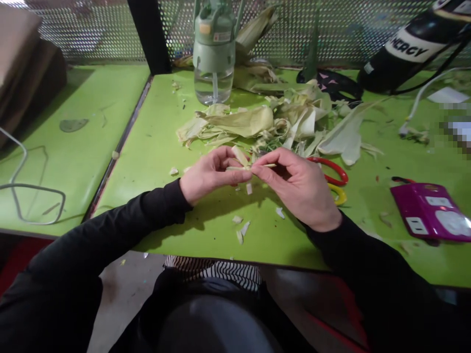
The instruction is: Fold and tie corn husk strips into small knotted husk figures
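Over the green table (pixel 154 147), my left hand (pixel 209 174) and my right hand (pixel 300 189) meet at the fingertips. Both pinch a thin strip of pale corn husk (pixel 241 162) stretched between them. The left fingers are curled round one end, the right thumb and forefinger press the other. A heap of corn husks (pixel 265 122) lies just beyond the hands. Small husk scraps (pixel 241 230) are scattered under my wrists.
Red-and-yellow-handled scissors (pixel 333 179) lie partly hidden behind my right hand. A green water bottle (pixel 214 54) stands at the back by a mesh wall. A purple power strip (pixel 430 211) lies at the right, a black object with cables (pixel 408 49) at the far right, a wire (pixel 33 196) at the left.
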